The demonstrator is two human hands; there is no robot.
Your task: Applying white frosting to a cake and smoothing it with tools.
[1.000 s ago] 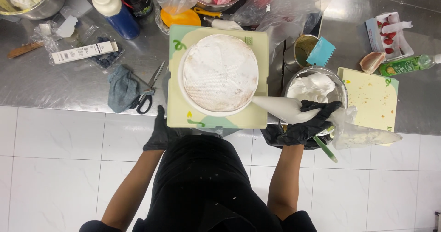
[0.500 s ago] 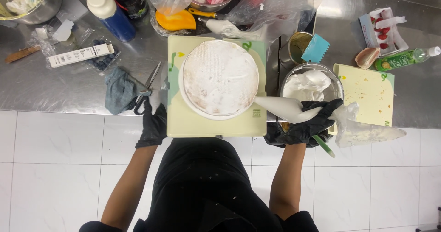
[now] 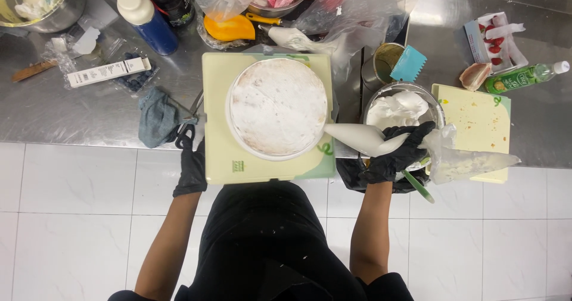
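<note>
Between both hands (image 3: 192, 169) (image 3: 400, 152), cake (image 3: 278, 107); right grips piping bag (image 3: 363, 139).

This is a working kitchen given over to baking or pastry, more commercial than domestic; the bench is a long stainless-steel counter (image 3: 89, 113) set against a floor of large white tiles (image 3: 65, 217); on it stands a round cake (image 3: 278, 107) coated in white cream on a pale square board (image 3: 223, 158); a metal bowl of whipped cream (image 3: 398, 107) sits beside it, with a cream-filled piping bag (image 3: 363, 139) and a teal toothed icing scraper (image 3: 409, 64); a tray of cut strawberries (image 3: 493, 39), a steel mixing bowl (image 3: 42, 3) and scissors (image 3: 189, 119) lie about; the person wears black gloves (image 3: 192, 167) and dark work clothes.
</note>
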